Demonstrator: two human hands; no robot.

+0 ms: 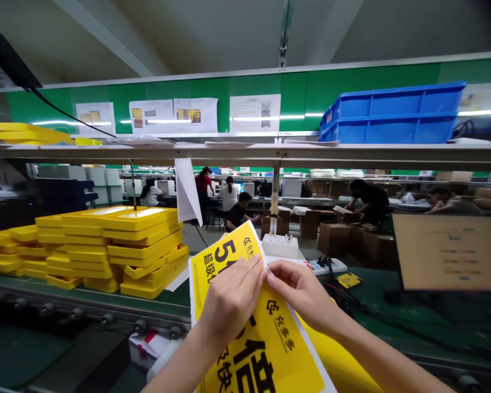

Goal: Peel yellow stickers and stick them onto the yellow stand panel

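Note:
Yellow printed sheets [251,357] with white borders and large black characters are in front of me, one overlapping another. My left hand [233,297] lies across the printed face, its fingers straight and pressed together, tips at the upper edge. The left thumb is hidden. My right hand [303,292] pinches the white edge of a sheet between thumb and curled fingers, right beside the left fingertips. Below my right forearm, a smooth yellow surface [335,355] shows in part.
Stacked yellow trays [143,245] stand at left on the roller line. A blue crate [393,114] rests on the overhead shelf [229,153]. At right are a monitor [454,251], cables and a power strip [327,266]. Several people work in the background.

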